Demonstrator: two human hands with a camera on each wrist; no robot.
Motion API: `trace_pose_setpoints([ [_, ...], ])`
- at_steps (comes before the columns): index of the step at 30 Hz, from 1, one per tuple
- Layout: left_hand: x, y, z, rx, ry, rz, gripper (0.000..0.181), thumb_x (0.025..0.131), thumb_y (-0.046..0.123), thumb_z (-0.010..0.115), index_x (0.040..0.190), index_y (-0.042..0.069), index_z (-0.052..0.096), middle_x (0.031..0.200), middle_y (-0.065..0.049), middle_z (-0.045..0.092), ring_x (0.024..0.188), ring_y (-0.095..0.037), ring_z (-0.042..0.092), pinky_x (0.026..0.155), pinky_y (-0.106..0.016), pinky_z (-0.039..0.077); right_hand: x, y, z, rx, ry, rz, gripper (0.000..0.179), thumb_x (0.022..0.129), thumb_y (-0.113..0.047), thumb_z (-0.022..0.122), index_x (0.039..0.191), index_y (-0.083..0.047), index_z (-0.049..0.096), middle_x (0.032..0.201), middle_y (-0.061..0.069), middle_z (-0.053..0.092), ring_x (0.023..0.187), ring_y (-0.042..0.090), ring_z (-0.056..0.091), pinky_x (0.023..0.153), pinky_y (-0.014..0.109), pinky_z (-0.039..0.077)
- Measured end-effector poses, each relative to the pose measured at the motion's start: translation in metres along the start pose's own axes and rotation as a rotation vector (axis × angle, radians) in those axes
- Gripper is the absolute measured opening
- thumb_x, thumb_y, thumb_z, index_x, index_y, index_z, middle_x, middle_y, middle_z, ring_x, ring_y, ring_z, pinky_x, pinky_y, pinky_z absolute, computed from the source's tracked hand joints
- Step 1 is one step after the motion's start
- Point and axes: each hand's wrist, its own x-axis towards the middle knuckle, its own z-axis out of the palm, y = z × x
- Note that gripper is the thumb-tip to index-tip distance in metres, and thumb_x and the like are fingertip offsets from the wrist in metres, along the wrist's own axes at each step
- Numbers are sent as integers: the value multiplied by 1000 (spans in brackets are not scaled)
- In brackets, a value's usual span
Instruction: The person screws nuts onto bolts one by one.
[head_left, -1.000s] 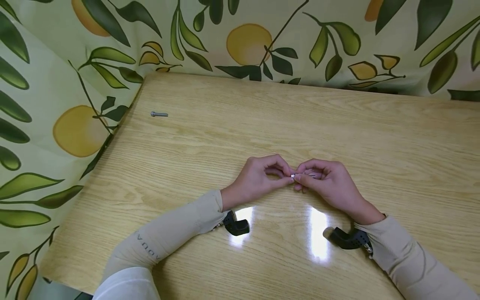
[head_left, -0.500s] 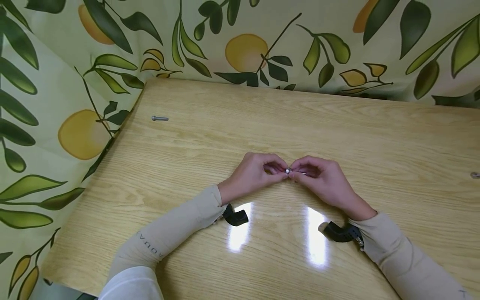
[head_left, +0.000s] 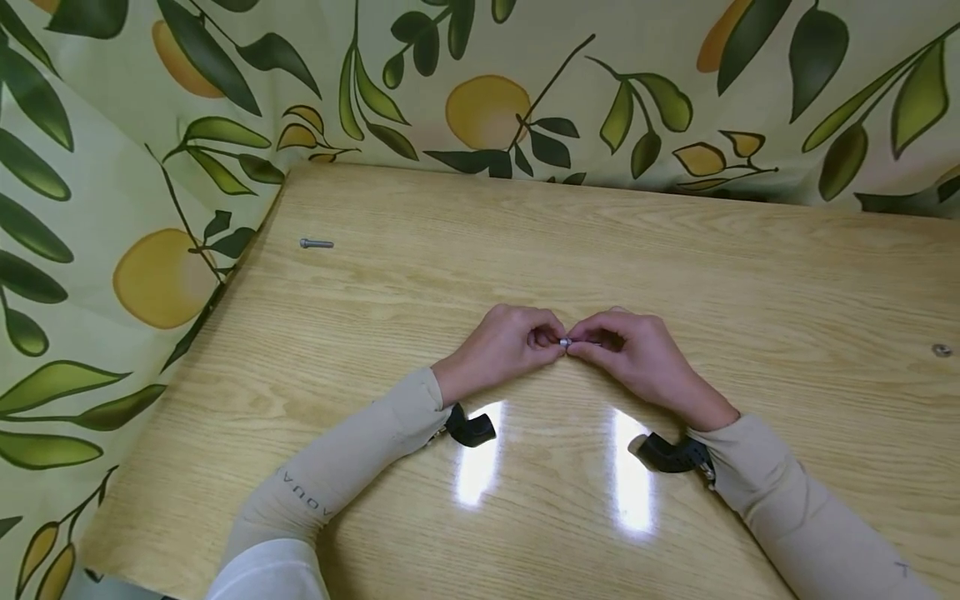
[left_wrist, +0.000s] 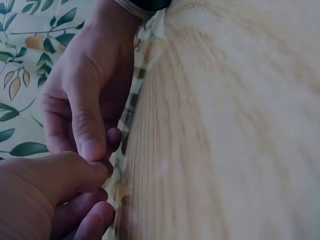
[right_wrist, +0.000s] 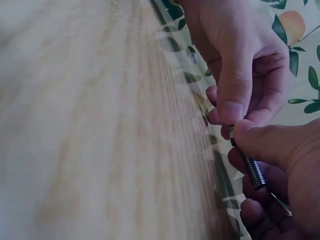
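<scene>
**Nut and bolt held together between two hands**

A threaded bolt point(right_wrist: 254, 171) is pinched in the fingers of the right hand point(head_left: 639, 357), its threaded shank showing in the right wrist view between thumb and curled fingers. A small silvery nut point(head_left: 565, 342) is pinched at the fingertips of the left hand point(head_left: 510, 347), right at the bolt's near end, where the two hands meet just above the desk point(head_left: 675, 267). Both grips are closed: the left on the nut, the right on the bolt.

The joining appears to be at an early stage. The nut is judged to sit at the bolt's tip, with most of the thread still bare; how far it has engaged cannot be told.

Far left of the hands, a second bolt point(head_left: 316, 243) lies near the desk's left edge. Far right of them, a small round metal piece point(head_left: 941, 350), perhaps a nut or washer, lies on the desk.
</scene>
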Motion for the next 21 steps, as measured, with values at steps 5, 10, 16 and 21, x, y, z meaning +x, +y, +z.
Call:
trace_pose_setpoints([
  [5, 2, -3, 5, 1, -37, -14, 9, 87, 16, 71, 95, 11, 74, 84, 2, 76, 73, -2, 66, 66, -5, 50, -3, 6, 3, -24, 10, -9, 14, 82, -22, 79, 94, -24, 74, 86, -7, 73, 75, -4, 61, 64, 10, 49],
  [10, 4, -4, 7, 14, -34, -13, 9, 87, 16, 72, 94, 12, 73, 84, 2, 75, 73, -1, 65, 65, -5, 50, -3, 8, 3, -41, 19, -33, 14, 81, -22, 80, 93, -25, 74, 83, -10, 72, 72, -3, 58, 62, 10, 48],
  [16, 5, -6, 7, 27, -23, -16, 8, 87, 19, 72, 94, 14, 73, 81, 5, 71, 70, 0, 59, 62, -8, 48, 2, 7, 1, -57, 11, -69, 16, 80, -19, 81, 93, -23, 73, 81, -10, 70, 69, -2, 55, 60, 11, 45],
  [21, 5, -6, 6, 31, -27, -35, 11, 87, 20, 72, 97, 14, 72, 84, 4, 71, 72, -2, 59, 64, -9, 48, 3, 9, 0, -59, -1, -69, 19, 80, -20, 82, 96, -22, 72, 85, -9, 71, 71, 0, 57, 61, 12, 47],
])
